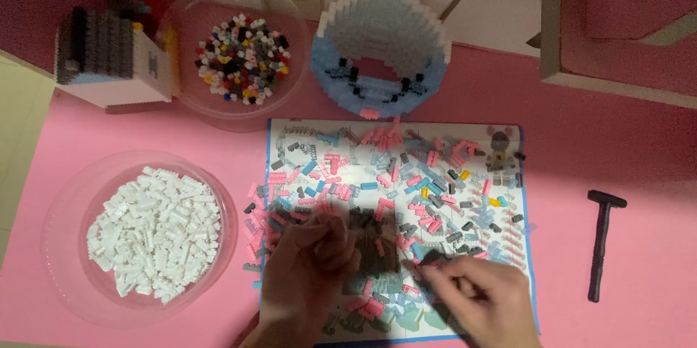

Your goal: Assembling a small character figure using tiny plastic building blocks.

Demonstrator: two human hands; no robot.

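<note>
Pink, blue and grey mini bricks (406, 174) lie scattered over the instruction sheet (517, 261) on the pink table (617, 145). The left hand (308, 272) hovers blurred, fingers curled, grip unclear. The right hand (483, 297) pinches at a dark grey brick (430, 257) near the sheet's lower edge.

— What does the person wear on the hands?
— Nothing: the left hand (308, 272) and the right hand (483, 301) are both bare, no gloves, rings or watch showing.
— Any sleeves?
— None in view; the wrists are bare down to the picture's lower edge. The left one looks blurred.
</note>
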